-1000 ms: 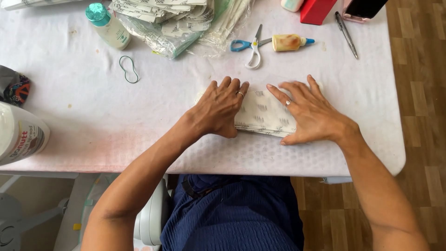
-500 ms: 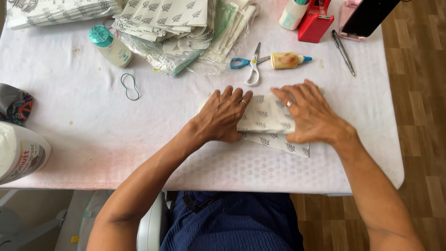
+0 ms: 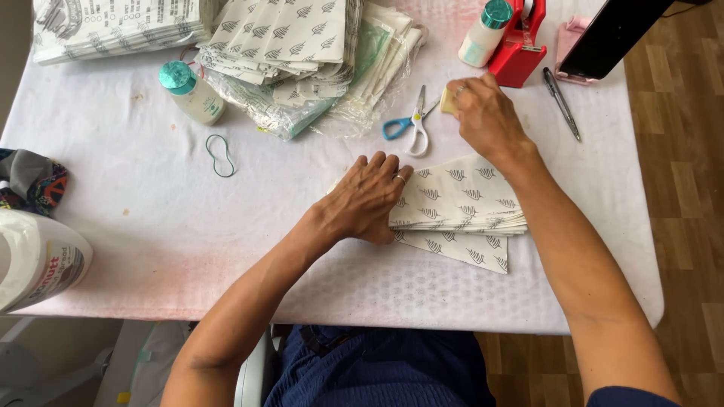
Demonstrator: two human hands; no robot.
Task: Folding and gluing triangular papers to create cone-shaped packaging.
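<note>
A folded white paper sheet (image 3: 460,202) printed with small leaf shapes lies on the white tablecloth (image 3: 151,226) near the front edge. My left hand (image 3: 369,197) rests flat on its left end, fingers spread. My right hand (image 3: 486,117) has reached further back and is closed around a small yellowish glue bottle (image 3: 448,99), of which only one end shows. Blue-handled scissors (image 3: 411,124) lie just left of that hand.
A heap of the same leaf-printed paper, partly in clear plastic (image 3: 302,53), fills the back middle. Near it are a teal-capped bottle (image 3: 190,92), a rubber band (image 3: 219,156), a red tape dispenser (image 3: 520,45), a second bottle (image 3: 484,32), a pen (image 3: 562,113) and a large white container (image 3: 34,256).
My right hand has lifted off the folded paper and moved back to the glue bottle, closing on it. My left hand stays on the paper. The camera has tilted further back.
</note>
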